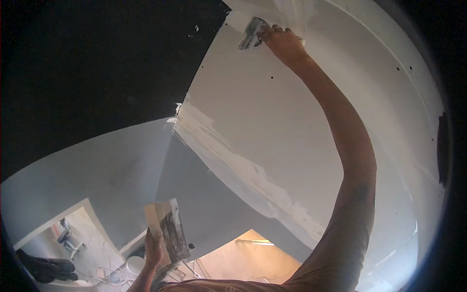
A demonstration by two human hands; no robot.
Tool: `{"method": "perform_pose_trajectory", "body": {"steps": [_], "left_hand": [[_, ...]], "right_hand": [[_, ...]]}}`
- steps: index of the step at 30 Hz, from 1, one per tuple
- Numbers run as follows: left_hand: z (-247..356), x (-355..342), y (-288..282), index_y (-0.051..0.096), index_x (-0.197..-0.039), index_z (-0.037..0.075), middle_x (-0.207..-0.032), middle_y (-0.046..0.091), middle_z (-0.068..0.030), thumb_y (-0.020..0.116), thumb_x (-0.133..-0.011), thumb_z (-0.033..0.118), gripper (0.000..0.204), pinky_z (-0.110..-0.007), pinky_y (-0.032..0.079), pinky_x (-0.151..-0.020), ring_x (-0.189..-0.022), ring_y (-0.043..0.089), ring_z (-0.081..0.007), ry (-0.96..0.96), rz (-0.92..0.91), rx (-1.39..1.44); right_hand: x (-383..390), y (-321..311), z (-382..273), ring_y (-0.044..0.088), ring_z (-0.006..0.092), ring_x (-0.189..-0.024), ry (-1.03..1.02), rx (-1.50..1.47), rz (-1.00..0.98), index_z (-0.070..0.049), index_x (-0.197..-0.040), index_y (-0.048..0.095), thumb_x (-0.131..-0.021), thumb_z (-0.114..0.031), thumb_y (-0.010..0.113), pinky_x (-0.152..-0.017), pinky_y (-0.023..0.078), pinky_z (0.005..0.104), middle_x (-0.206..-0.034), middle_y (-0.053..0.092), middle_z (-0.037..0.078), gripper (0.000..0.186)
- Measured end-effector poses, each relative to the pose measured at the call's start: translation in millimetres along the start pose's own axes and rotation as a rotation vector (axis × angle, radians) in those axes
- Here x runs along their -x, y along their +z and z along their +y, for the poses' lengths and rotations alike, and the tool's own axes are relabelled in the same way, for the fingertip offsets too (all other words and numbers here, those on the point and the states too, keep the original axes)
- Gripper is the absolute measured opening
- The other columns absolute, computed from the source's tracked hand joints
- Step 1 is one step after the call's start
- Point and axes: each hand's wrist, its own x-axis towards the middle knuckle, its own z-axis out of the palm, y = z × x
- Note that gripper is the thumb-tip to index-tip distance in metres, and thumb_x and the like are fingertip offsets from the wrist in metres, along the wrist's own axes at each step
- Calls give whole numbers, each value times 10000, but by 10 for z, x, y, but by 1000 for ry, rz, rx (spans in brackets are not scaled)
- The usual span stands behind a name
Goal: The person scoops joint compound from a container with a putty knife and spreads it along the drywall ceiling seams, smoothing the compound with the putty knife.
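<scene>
My right arm reaches up across the pale plasterboard point(243, 112). At its end my right hand point(287, 46) is closed round a putty knife point(252, 34), whose grey, smeared blade lies at the board near its dark edge. Low in the view, my left hand point(153, 250) grips a wide, flat, rectangular plastering tool point(170, 231) by its side. That tool has a beige strip and a grey face streaked with compound; its exact kind is unclear. A band of whitish joint compound point(243, 165) runs along the board's lower edge.
A dark surface point(97, 73) fills the upper left. Below it is a grey wall point(112, 165). A white-framed opening point(87, 209) shows a light floor with cables and a white bucket point(136, 265). A lit opening point(253, 253) lies lower middle. Dark screw spots dot the board.
</scene>
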Motion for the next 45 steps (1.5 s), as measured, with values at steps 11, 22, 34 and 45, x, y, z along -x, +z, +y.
{"method": "perform_pose_trajectory", "body": {"steps": [11,22,34,45], "left_hand": [[-45,57,455,446,-1387,-72,-1216,595,-264,502,-1022,297,522,-438,442,-965,-1095,584,-370,70,-5,-112],[-101,252,478,473,-1355,-53,-1245,596,-232,508,-1021,317,500,-425,440,-975,-1131,578,-361,3,-86,-20],[-294,596,5,472,-1358,-37,-1215,601,-206,505,-1007,225,439,-413,433,-971,-1121,575,-320,-49,150,45],[-583,595,-91,451,-1383,-32,-1233,550,-187,529,-1008,253,477,-408,407,-978,-1124,523,-304,-86,190,39]], "right_hand": [[986,-260,298,628,190,-1154,73,-10,-126,-188,-1380,545,-880,-53,648,-853,601,358,-1322,567,37,528],[1718,-616,555,559,229,-1267,52,42,-178,-183,-1413,520,-876,-83,673,-935,573,396,-1480,473,59,568],[-231,-92,-240,668,244,-1074,30,-40,111,-151,-1175,661,-881,-198,681,-799,549,425,-1179,655,77,299],[-262,-136,-219,629,192,-1107,102,-5,-172,-166,-1108,721,-887,-152,650,-834,564,379,-1159,627,29,232]]}}
